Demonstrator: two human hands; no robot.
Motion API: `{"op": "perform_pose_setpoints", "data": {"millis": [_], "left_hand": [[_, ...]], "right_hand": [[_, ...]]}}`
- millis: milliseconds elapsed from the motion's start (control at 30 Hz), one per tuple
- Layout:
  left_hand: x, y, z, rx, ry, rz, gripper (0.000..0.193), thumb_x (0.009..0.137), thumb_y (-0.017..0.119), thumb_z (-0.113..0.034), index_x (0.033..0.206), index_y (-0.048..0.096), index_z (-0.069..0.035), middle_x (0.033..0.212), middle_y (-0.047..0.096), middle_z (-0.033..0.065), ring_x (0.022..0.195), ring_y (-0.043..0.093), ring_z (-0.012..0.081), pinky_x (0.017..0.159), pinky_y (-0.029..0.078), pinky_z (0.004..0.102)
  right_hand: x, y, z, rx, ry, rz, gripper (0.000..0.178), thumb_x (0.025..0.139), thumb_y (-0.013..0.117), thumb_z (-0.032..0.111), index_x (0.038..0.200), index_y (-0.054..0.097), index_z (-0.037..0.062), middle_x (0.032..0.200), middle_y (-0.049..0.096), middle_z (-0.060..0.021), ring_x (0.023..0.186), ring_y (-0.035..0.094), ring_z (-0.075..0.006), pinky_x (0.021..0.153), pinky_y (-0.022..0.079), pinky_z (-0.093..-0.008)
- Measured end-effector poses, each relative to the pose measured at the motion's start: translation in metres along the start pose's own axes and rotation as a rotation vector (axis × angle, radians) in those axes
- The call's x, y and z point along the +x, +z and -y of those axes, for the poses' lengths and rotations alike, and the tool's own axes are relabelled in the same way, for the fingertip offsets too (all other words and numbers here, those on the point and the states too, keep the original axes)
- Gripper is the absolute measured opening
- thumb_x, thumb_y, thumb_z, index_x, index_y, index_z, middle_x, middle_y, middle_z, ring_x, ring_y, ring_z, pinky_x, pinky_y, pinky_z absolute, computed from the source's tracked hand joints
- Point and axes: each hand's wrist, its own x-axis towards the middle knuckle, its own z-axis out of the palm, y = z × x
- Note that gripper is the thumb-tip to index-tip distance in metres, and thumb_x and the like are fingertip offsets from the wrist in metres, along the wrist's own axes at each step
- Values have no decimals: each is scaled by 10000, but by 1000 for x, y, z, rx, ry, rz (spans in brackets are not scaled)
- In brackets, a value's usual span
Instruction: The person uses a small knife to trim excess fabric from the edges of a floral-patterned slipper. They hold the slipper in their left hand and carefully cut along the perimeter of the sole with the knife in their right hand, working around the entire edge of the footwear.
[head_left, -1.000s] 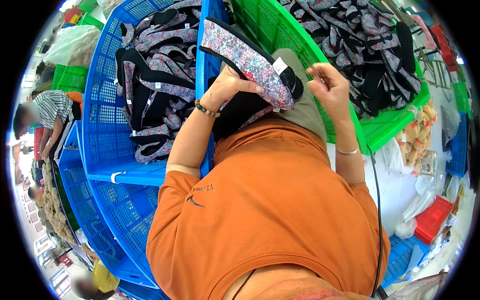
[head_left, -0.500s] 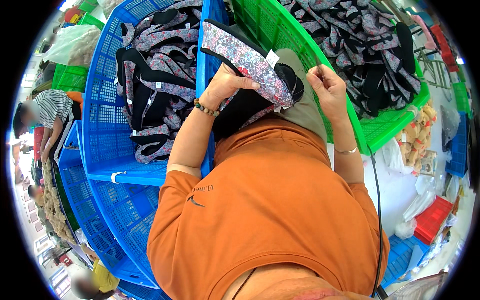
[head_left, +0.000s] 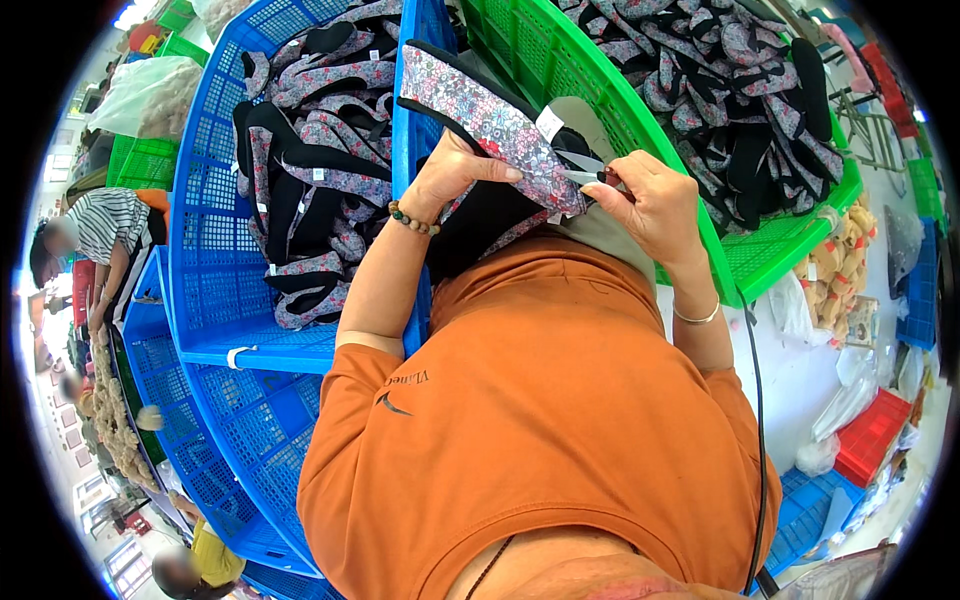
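Observation:
My left hand [head_left: 448, 178] grips a floral fabric piece [head_left: 470, 97] with black edging, its thumb lying along the printed side. A small white tag [head_left: 549, 123] sticks out from the piece near its right part. In my right hand [head_left: 655, 205] is a pair of small scissors [head_left: 578, 169], their two blades apart and pointing left. The blades are at the right end of the fabric, just below the tag. Whether they touch a thread there is too small to tell. More black cloth [head_left: 490, 215] hangs below my left hand, close to my waist.
A blue mesh crate [head_left: 215, 220] at the left holds many floral and black pieces. A green crate [head_left: 770, 262] at the right holds similar ones. Empty-looking blue crates [head_left: 255, 420] stand at lower left. A black cable [head_left: 757, 400] hangs beside my right arm. Other people work at far left.
My right hand has moved left and turned, bringing the scissors to the fabric's right end, where their blades now show. My left hand has barely moved with the fabric.

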Motion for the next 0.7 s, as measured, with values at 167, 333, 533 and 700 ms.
{"op": "perform_pose_setpoints", "data": {"millis": [167, 333, 533, 700], "left_hand": [[0, -3, 4, 66, -38, 31, 514, 603, 736, 114, 1077, 594, -26, 1018, 650, 64, 947, 611, 176, 856, 488, 328], [-1, -1, 3, 23, -14, 40, 528, 604, 735, 118, 1090, 586, -26, 1029, 647, 67, 955, 611, 181, 856, 491, 330], [-1, 1, 0, -91, 22, 9, 462, 617, 725, 117, 1039, 604, -26, 981, 659, 55, 917, 621, 169, 809, 515, 320], [-1, -2, 2, -104, 31, 45, 483, 618, 722, 125, 1058, 595, -30, 1002, 654, 62, 931, 619, 176, 817, 514, 327]], "right_hand": [[4, 1, 5, -51, -28, 17, 322, 741, 702, 370, 680, 603, 70, 614, 543, -43, 485, 514, -213, 430, 390, -305], [-2, 12, -11, 0, 24, -110, 303, 763, 692, 334, 682, 596, 58, 609, 541, -60, 499, 515, -232, 444, 389, -315], [-12, 7, -13, 168, 95, -49, 274, 802, 677, 279, 719, 609, 27, 647, 559, -95, 526, 522, -238, 469, 395, -309], [-19, 15, -12, 391, 151, 43, 287, 818, 663, 273, 749, 611, 0, 664, 562, -102, 539, 517, -226, 497, 400, -303]]}}
